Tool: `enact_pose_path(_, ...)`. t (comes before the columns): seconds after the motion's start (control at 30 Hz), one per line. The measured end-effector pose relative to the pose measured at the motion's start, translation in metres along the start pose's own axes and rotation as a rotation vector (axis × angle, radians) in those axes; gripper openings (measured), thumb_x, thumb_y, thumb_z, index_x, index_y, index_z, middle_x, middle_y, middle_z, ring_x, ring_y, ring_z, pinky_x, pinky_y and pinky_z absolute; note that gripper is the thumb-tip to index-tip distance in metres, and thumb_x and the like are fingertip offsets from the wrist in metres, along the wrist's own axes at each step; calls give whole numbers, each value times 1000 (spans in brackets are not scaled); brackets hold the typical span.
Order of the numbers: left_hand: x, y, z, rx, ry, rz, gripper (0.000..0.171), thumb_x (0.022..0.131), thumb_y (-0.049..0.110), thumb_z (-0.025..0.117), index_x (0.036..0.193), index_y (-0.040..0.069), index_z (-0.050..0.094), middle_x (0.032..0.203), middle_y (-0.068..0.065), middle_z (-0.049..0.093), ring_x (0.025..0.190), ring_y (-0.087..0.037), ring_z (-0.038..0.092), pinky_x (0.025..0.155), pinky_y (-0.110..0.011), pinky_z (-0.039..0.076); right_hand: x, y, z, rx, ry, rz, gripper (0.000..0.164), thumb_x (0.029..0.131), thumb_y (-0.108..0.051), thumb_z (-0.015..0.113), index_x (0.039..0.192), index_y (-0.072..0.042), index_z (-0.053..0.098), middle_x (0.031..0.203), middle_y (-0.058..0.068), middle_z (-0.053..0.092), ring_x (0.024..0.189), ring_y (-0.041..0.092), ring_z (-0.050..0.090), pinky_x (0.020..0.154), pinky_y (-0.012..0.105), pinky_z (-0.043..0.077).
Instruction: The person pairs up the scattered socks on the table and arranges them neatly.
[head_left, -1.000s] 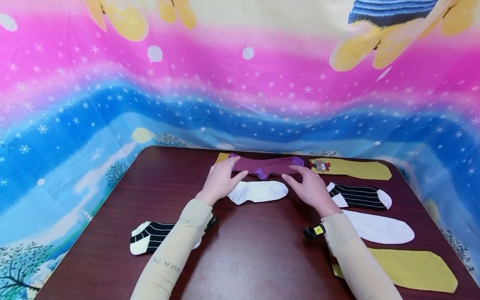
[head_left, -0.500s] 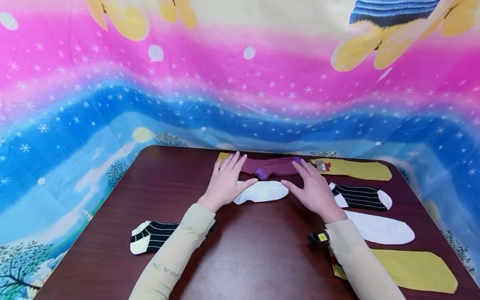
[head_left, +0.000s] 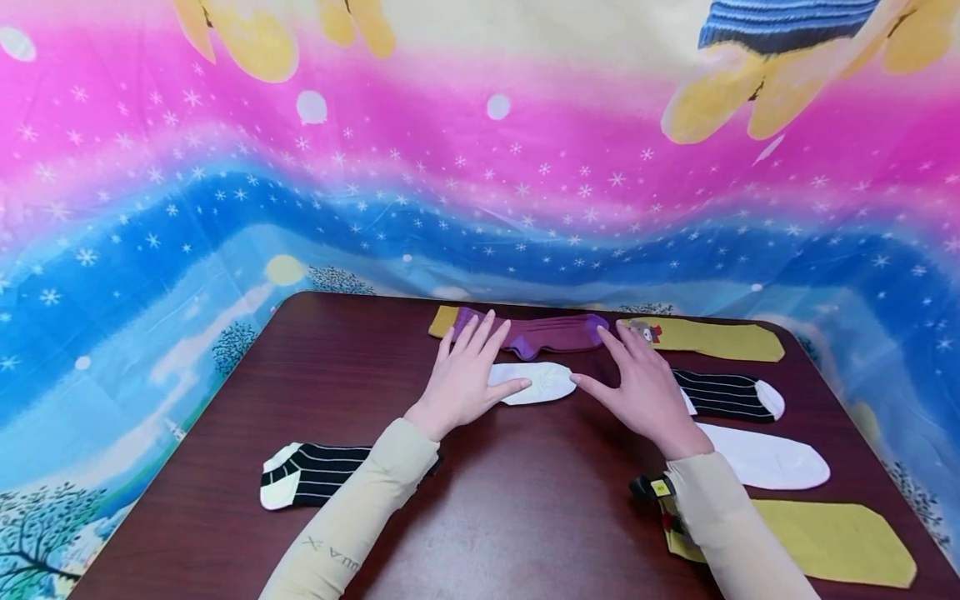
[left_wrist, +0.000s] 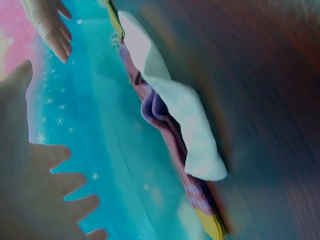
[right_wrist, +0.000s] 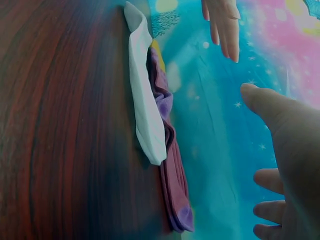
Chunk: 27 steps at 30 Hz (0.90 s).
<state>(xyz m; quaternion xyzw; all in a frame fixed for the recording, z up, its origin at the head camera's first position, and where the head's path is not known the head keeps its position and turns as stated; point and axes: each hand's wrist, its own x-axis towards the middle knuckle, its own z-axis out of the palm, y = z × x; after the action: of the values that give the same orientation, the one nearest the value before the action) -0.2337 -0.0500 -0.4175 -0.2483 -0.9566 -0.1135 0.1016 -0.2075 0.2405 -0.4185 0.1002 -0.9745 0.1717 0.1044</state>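
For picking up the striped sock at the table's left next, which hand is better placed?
Left, most likely. The left hand is free, and its sleeve passes in front of that striped sock. The right hand, also free, is farther off, nearer the other striped sock.

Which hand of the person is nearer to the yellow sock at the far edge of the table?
Right. In the head view, the right hand overlaps the patterned end of the yellow sock; the left hand is farther left, overlapping the purple sock.
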Motion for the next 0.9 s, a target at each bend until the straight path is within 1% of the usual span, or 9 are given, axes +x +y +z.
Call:
enact_pose_path(0.1,-1,4,2,18,-3,10,97,90,83,40,164,22,24,169,-5,14,153,-31,13,119,-58,7,-4,2,-4,-5,-2,6,102,86,-79,56,162,-15,30,165,22,20,151,43,11,111,72,15)
enact_pose_path(0.27,-3,11,2,23,-11,22,97,90,83,40,164,22,24,169,-5,14,153,-30,12,119,-58,5,-11,7,-10,-7,13,1,102,86,-77,58,162,-14,29,165,21,19,151,42,12,109,73,17)
enact_pose_path(0.5,-3,22,4,31,-13,45,96,89,83,42,163,23,26,169,-5,16,153,-31,15,117,-60,14,-22,18,-18,-7,34,10,101,87,-76,59,162,-13,30,165,21,18,150,44,15,109,72,18)
enact_pose_path(0.63,-1,30,7,26,-11,66,97,88,84,43,163,24,28,168,-5,17,153,-31,16,117,-60,14,-27,24,-25,-8,44,25,102,87,-74,61,162,-14,28,165,22,19,149,46,17,108,73,19)
enact_pose_path(0.73,1,37,9,29,-12,86,96,88,84,42,162,24,29,168,-5,19,152,-31,17,117,-59,15,-32,28,-30,-12,38,44,102,87,-74,61,163,-15,26,164,24,19,148,48,16,107,75,18)
enact_pose_path(0.9,3,49,11,37,-16,108,97,87,85,41,162,25,29,168,-4,20,152,-30,19,117,-58,18,-39,36,-36,-21,38,60,102,88,-72,62,162,-12,27,163,27,18,148,50,16,106,76,18)
